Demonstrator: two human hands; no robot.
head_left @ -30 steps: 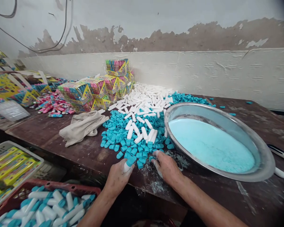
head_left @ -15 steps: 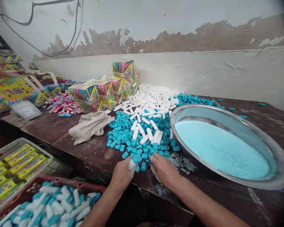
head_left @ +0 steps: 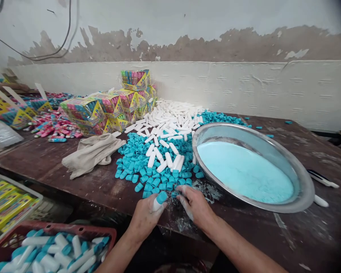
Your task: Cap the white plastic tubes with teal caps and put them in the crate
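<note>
My left hand point(head_left: 146, 213) is closed around a small white plastic tube point(head_left: 157, 204) with a blue cap point(head_left: 161, 197) on its upper end. The rest of that tube is hidden inside the fist. To its right, at the near edge of the pile, my right hand point(head_left: 198, 206) pinches a loose blue cap point(head_left: 174, 194) between thumb and fingertips. Whitish powder coats its fingers. Just beyond both hands spreads a heap of blue caps point(head_left: 132, 151), with several white tubes point(head_left: 168, 160) lying on top and many more behind.
A wide metal basin point(head_left: 304, 201) of light-blue powder stands right of the pile. Left lie a cloth glove point(head_left: 92, 151) and stacked display boxes point(head_left: 82, 110). A red crate point(head_left: 82, 228) of capped tubes sits at lower left. A knife point(head_left: 323, 178) lies at right.
The view has swung to the right. My left hand has tilted, showing the capped tube more clearly. My right hand has drawn slightly away from the caps, with one cap at its fingertips.
</note>
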